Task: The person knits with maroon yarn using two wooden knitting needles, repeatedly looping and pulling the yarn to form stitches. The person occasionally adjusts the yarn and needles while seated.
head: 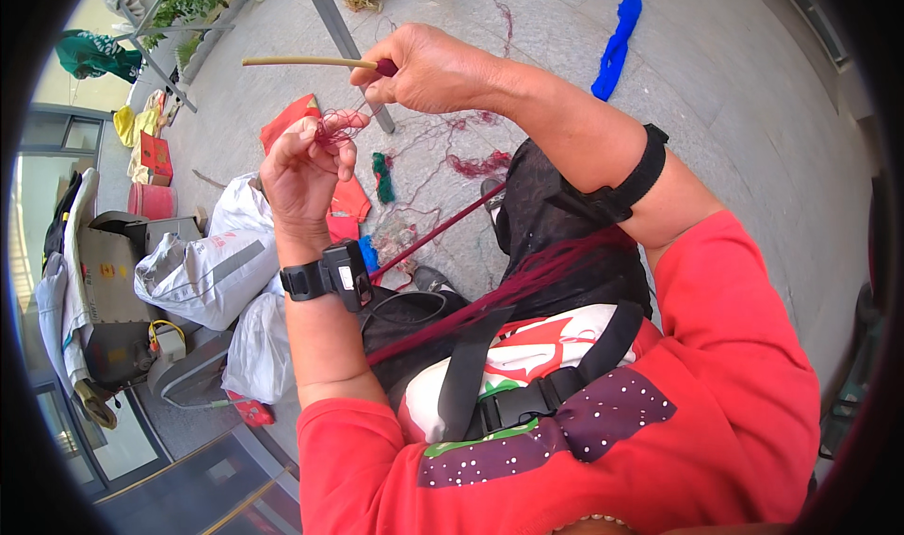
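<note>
My left hand (307, 160) is raised, its fingertips closed on a loose tangle of maroon thread (337, 127). Just above and to the right, my right hand (434, 69) grips a thin wooden stick (304, 62) that points left. Maroon thread is wound on the stick's end (385, 67), partly hidden by my fingers. A maroon skein (452, 326) stretches across my lap, and its tighter far strand (438, 235) runs in front of my knees. How the skein is held at its ends is hidden.
On the paved floor lie loose maroon thread (480, 165), a green thread bundle (383, 178) and a blue skein (618, 37). A metal post (332, 19) stands ahead. White sacks (212, 270), a red bucket (152, 201) and a metal-sided machine (116, 273) are at left.
</note>
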{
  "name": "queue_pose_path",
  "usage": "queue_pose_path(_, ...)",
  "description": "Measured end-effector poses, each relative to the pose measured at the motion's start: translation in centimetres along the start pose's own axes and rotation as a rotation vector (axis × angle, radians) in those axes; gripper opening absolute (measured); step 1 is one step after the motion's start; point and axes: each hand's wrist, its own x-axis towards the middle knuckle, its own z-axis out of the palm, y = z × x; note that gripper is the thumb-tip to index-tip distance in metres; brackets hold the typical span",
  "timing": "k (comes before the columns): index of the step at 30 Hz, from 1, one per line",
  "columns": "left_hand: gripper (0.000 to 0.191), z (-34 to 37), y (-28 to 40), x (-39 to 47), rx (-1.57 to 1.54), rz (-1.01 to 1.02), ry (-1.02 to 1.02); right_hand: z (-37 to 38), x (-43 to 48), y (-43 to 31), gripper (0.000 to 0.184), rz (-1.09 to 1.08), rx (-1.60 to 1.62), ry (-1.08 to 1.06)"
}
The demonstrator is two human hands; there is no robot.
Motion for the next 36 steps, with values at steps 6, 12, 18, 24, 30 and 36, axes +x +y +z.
queue_pose_path(6,0.019,-0.2,-0.2,-0.6,0.005,0.004,-0.027,1.4,0.1,0.5,0.017,0.061,0.291,-0.248)
queue_pose_path(12,0.02,-2.0,-0.4,-1.5,-0.124,-0.03,0.034,0.0,-0.8,1.2,0.015,0.087,0.206,-0.078)
queue_pose_path(18,0.016,-5.6,0.1,-3.1,0.079,-0.045,0.211,-3.5,-1.8,4.8,0.018,0.182,0.09,0.095)
queue_pose_path(24,0.013,-10.5,0.7,-4.8,0.154,-0.132,0.433,-9.3,-3.6,10.1,0.02,0.237,-0.159,0.18)
queue_pose_path(30,0.014,-15.2,1.3,-6.8,0.293,-0.188,0.608,-15.8,-6.3,13.5,0.022,0.387,-0.286,0.333)
queue_pose_path(36,0.014,-16.6,1.6,-7.1,0.388,-0.231,0.683,-19.7,-9.1,15.3,0.019,0.544,-0.296,0.417)
